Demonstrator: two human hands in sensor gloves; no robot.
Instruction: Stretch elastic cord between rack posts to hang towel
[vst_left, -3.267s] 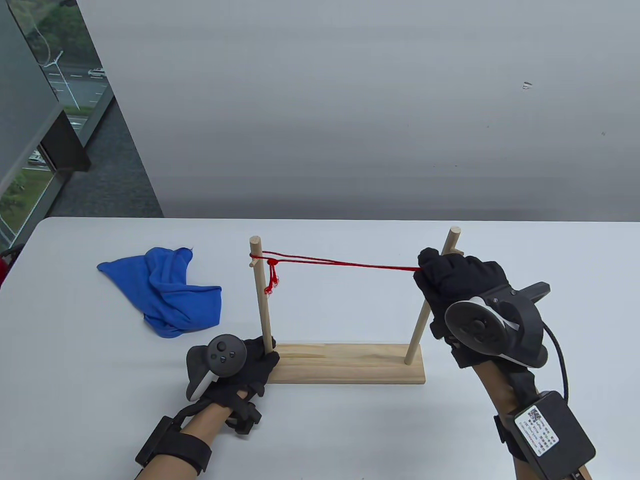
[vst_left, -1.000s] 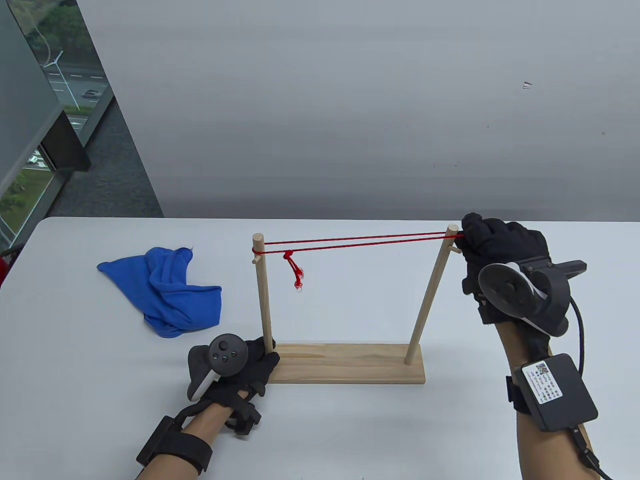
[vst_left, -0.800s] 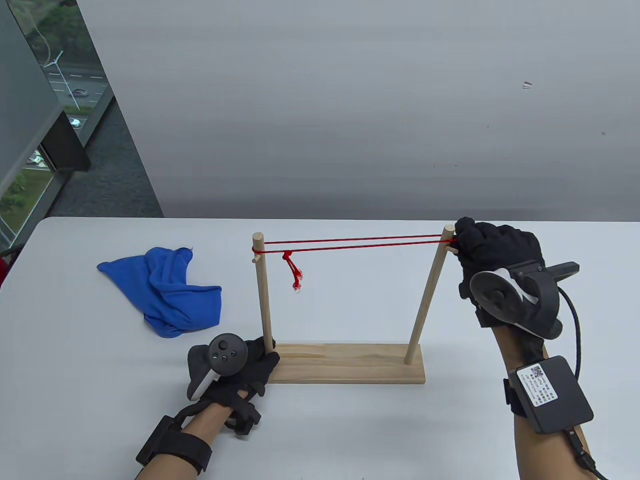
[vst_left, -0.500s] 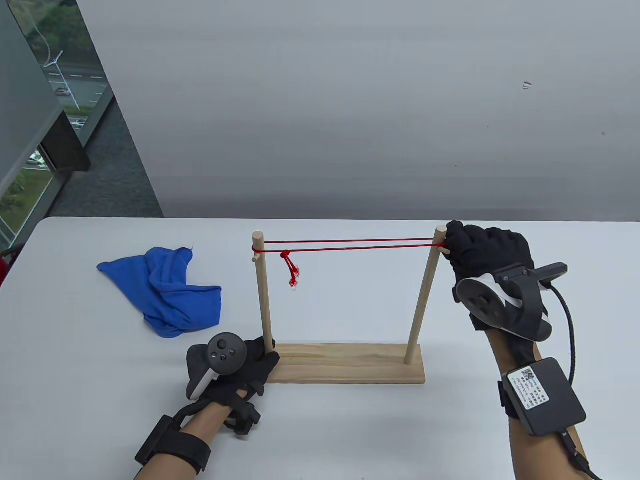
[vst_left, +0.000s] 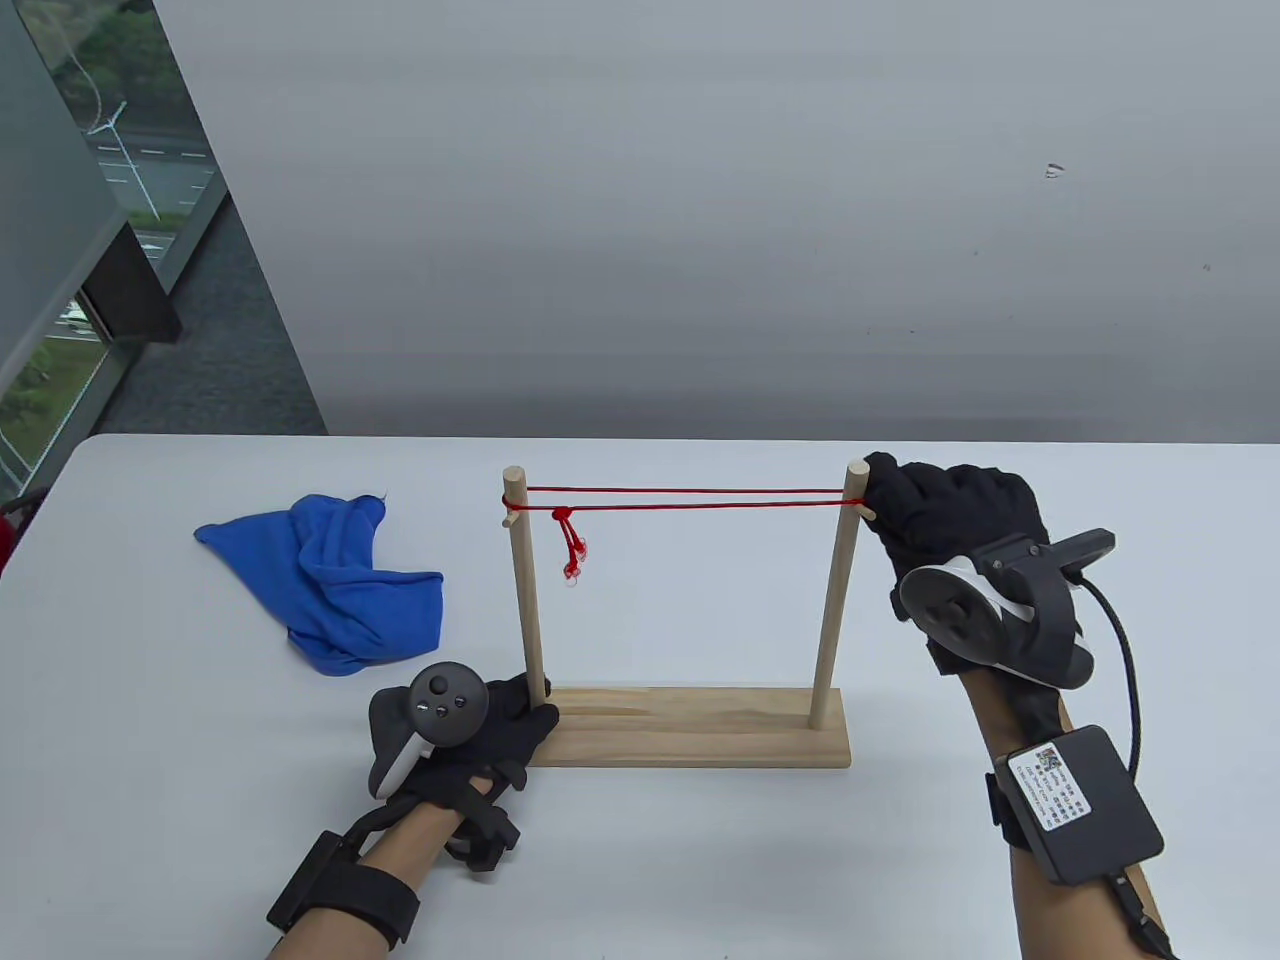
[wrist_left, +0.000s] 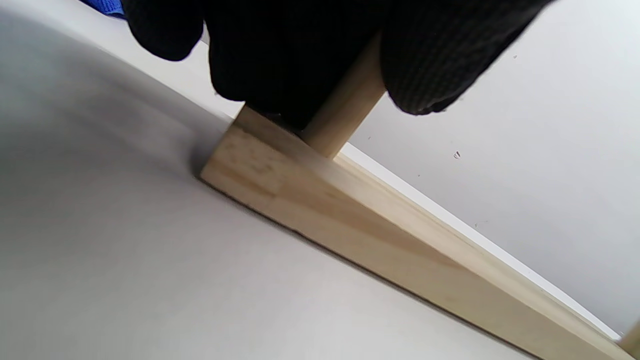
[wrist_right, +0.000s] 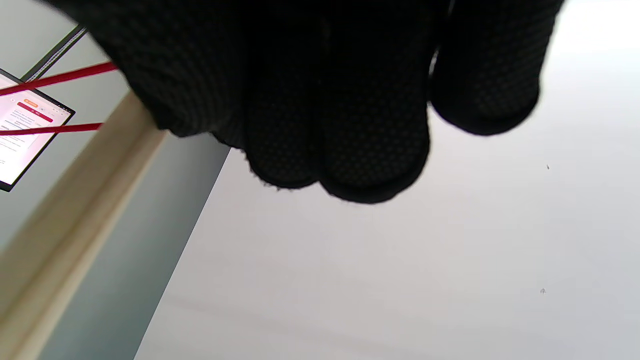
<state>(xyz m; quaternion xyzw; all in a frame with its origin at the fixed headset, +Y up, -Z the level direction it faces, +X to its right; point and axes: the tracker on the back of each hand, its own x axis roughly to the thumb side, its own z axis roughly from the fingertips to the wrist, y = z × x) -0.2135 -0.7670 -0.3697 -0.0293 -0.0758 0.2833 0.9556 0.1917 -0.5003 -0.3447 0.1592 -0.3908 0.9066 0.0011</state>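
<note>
A wooden rack stands on a flat base (vst_left: 700, 735) with a left post (vst_left: 527, 610) and a right post (vst_left: 835, 600). A red elastic cord (vst_left: 690, 497) runs doubled between the post tops, its knotted tail hanging near the left post. My right hand (vst_left: 905, 510) is closed at the top of the right post, where the cord loops; the wrist view shows the curled fingers (wrist_right: 350, 125) beside the post (wrist_right: 75, 210). My left hand (vst_left: 520, 715) grips the foot of the left post (wrist_left: 340, 120) on the base (wrist_left: 350, 220). A crumpled blue towel (vst_left: 335, 585) lies to the left.
The white table (vst_left: 200, 760) carries the rack at its centre and the towel at left. A grey wall stands behind the table's far edge, and a window lies at far left.
My right hand carried the cord end up and over the right post top. The bent post has since eased back to the left, nearly upright. My left hand has not moved.
</note>
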